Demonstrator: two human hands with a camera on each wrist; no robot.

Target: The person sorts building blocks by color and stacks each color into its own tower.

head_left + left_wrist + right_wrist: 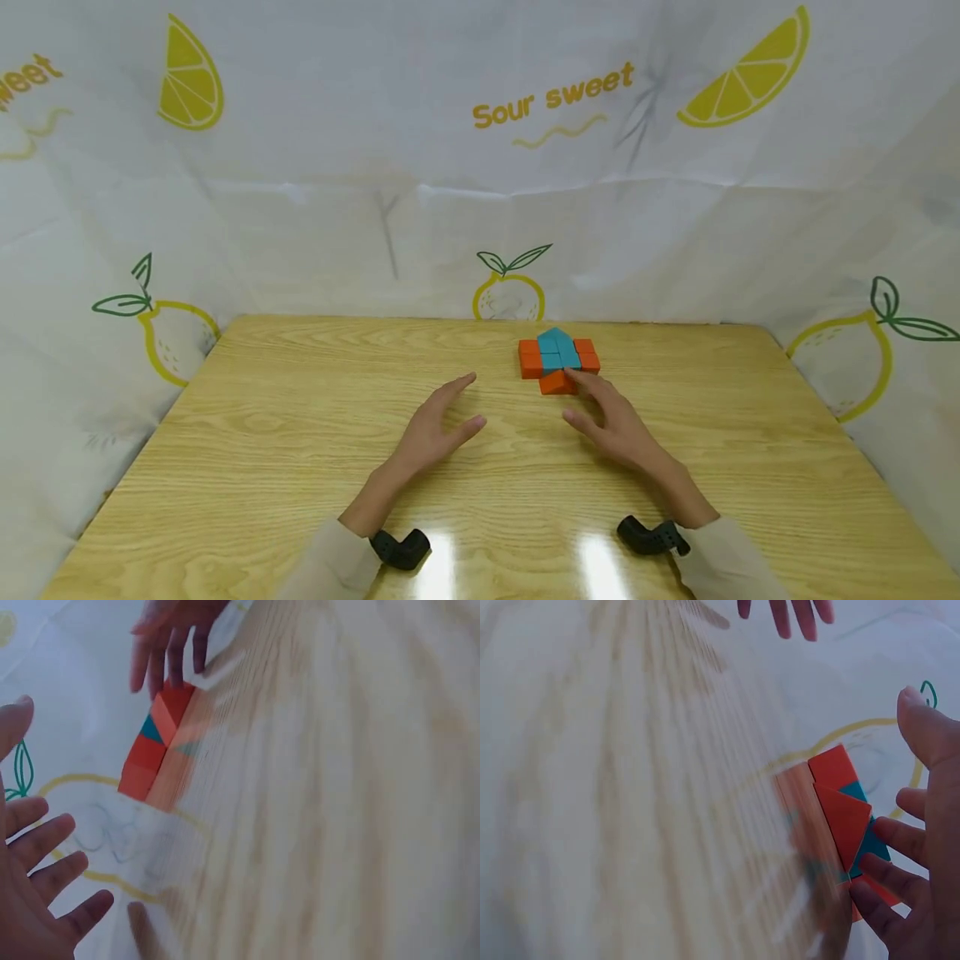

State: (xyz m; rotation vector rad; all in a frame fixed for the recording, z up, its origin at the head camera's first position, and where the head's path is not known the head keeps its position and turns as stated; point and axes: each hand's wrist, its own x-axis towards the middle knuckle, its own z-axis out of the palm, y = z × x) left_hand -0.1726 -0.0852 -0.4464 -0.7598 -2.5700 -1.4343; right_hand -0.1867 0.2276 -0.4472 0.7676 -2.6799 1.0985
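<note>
Tending the near edge of a block cluster (551, 360) looks to be the step in hand — whether it is steadying, nudging or releasing a piece, one moment cannot tell. The cluster lies toward the far side of the worktop (300, 467), a little right of the middle: blue blocks (567, 348) in the centre with a pointed far end, orange blocks to the left (529, 365) and to the right (587, 358), and a slanted orange piece (555, 384) at the near side. The right hand (618, 425) is at the near right of the cluster, its fingers reaching to the orange piece and its thumb well apart from them, so nothing appears gripped; whether a fingertip actually touches the blocks I cannot tell. The left hand (427, 432) has its thumb and fingers spread and holds nothing; it is to the near left, apart from every block. I judge that any further move here would call for a light fingertip push or a careful withdrawal from the near side — the pieces sit close together, so a brush against one could well shift its neighbours.
</note>
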